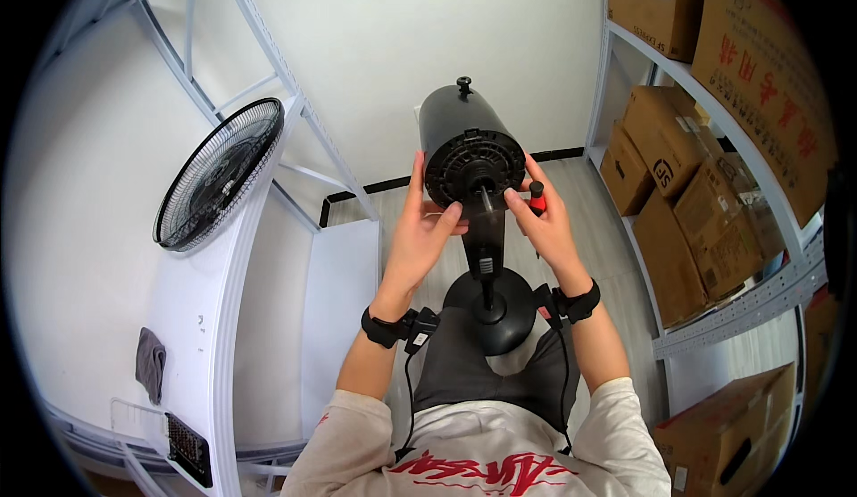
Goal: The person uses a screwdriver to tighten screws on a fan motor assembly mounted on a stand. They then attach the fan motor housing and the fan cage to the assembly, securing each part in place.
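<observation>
A black fan motor housing tops a pole on a round black base, with its front plate and metal shaft facing me. My left hand grips its left side, thumb near the lower rim. On the other side, my right hand closes on the housing with its thumb at the lower right edge. A red and black screwdriver is tucked in that same hand; its thin tip shows below the palm. The base stands on the floor in front of my legs.
To the left, a round black fan grille rests on a white shelf. A grey cloth and a black gridded tray lie nearer on that shelf. Cardboard boxes fill the rack at right; another box sits low down.
</observation>
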A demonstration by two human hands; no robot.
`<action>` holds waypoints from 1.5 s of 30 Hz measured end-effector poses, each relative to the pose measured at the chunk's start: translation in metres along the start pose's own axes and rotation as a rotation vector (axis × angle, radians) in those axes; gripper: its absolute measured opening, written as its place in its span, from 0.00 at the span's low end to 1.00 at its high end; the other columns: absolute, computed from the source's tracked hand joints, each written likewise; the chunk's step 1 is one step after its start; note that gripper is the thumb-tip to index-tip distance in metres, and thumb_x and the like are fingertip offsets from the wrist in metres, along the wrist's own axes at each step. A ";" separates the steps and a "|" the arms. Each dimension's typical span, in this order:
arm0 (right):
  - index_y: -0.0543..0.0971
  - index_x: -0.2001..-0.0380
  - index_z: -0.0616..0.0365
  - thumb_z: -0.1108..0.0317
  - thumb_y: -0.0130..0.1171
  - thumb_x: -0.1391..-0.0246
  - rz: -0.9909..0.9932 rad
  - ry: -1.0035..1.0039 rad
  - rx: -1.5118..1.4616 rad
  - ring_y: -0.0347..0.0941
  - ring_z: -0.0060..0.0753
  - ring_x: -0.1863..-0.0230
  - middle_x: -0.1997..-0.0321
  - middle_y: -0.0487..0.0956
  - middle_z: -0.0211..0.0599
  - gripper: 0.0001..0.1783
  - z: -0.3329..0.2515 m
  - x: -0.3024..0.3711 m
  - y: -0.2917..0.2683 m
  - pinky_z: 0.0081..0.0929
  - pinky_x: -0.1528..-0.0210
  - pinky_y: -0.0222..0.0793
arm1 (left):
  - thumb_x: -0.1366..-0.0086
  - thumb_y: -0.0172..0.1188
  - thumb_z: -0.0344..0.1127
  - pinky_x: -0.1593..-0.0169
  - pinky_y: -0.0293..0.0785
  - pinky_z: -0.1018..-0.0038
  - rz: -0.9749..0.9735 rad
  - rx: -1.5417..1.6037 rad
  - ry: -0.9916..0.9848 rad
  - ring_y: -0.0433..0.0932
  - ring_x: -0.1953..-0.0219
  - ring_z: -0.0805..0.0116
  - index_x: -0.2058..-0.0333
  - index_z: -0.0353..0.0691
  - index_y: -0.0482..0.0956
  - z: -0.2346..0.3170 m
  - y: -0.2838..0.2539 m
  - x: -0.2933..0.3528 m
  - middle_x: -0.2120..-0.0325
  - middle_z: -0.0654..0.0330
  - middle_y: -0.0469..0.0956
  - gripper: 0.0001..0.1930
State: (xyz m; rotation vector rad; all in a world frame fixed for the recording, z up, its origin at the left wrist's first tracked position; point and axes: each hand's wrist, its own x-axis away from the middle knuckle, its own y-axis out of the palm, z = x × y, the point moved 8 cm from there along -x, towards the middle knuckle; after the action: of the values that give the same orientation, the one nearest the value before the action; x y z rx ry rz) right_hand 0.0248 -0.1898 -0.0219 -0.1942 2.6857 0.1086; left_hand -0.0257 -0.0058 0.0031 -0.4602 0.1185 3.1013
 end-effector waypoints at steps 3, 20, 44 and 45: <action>0.63 0.28 0.44 0.66 0.63 0.39 -0.019 0.084 0.029 0.64 0.11 0.72 0.68 0.76 0.23 0.37 0.003 0.003 0.003 0.13 0.65 0.66 | 0.30 0.55 0.25 0.52 0.84 0.67 -0.003 0.059 0.000 0.80 0.52 0.64 0.26 0.54 0.35 -0.002 0.005 0.001 0.43 0.50 0.71 0.44; 0.61 0.29 0.55 0.73 0.62 0.39 -0.056 0.096 -0.332 0.63 0.10 0.78 0.71 0.72 0.20 0.37 0.022 0.006 0.017 0.14 0.79 0.57 | 0.30 0.54 0.23 0.55 0.84 0.71 0.078 0.124 0.189 0.84 0.59 0.63 0.26 0.45 0.37 -0.016 0.004 -0.001 0.55 0.47 0.79 0.42; 0.56 0.27 0.53 0.76 0.60 0.39 -0.083 0.207 -0.353 0.65 0.14 0.80 0.73 0.73 0.25 0.40 0.006 0.014 0.018 0.15 0.79 0.59 | 0.35 0.59 0.20 0.55 0.84 0.67 0.017 0.185 -0.001 0.84 0.62 0.62 0.26 0.53 0.37 -0.013 0.004 0.003 0.60 0.48 0.79 0.49; 0.55 0.27 0.53 0.76 0.60 0.40 -0.091 0.225 -0.364 0.65 0.14 0.80 0.73 0.73 0.25 0.41 0.003 0.014 0.018 0.15 0.79 0.59 | 0.35 0.59 0.20 0.56 0.84 0.67 0.019 0.184 -0.001 0.84 0.62 0.62 0.26 0.53 0.37 -0.013 0.004 0.003 0.60 0.48 0.80 0.49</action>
State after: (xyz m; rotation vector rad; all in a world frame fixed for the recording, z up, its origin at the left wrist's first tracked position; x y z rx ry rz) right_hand 0.0107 -0.1729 -0.0301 -0.4649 2.8525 0.5804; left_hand -0.0249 -0.0105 -0.0099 -0.4542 0.4061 3.0693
